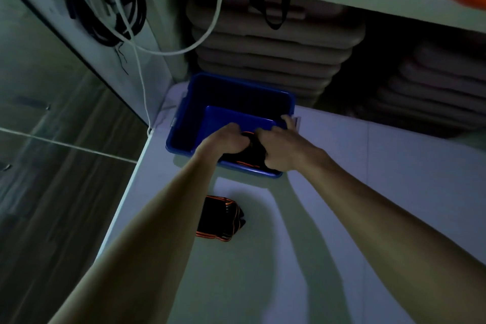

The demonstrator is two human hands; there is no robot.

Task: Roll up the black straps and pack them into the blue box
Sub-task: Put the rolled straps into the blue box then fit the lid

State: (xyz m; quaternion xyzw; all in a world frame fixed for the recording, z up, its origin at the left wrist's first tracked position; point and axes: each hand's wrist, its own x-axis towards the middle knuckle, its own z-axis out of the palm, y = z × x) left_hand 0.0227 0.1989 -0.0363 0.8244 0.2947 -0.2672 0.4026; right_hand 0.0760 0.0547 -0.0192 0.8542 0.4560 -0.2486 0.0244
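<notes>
White counter (368,192), seemingly rolled strap (221,218) alongside

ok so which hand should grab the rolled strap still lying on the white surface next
Probably the left hand. The rolled black strap with orange stripes lies just beside the left forearm, while the right hand sits farther across, both now pressing a strap into the blue plastic box.

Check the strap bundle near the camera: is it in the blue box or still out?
Out. The rolled black strap with orange edging lies on the white surface, apart from the blue box, where both hands press another strap.
</notes>
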